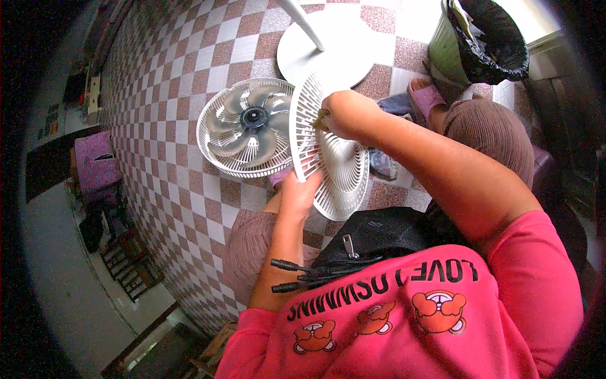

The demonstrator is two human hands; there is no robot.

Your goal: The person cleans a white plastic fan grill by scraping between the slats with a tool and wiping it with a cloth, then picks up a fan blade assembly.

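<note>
A white plastic fan grille [344,166] is held tilted on edge in front of me. My left hand [303,189] grips its lower left rim. Pressed to the upper part of the grille, my right hand [349,113] is closed on a small yellow-brown cloth [322,119], mostly hidden by the fingers. Just left of it, the fan head [253,118] faces up, its translucent grey blades [227,142] seated in the white rear guard [204,142]. The grille overlaps the fan head's right edge in this view.
Beyond stands the fan's round white base [350,52] with its pole [303,21]. A green bin [445,52] lined with a black bag is at upper right. Dark blue cloth [384,166] lies on the checkered floor [189,123]. A black bag [378,232] with cables [293,275] rests against my front.
</note>
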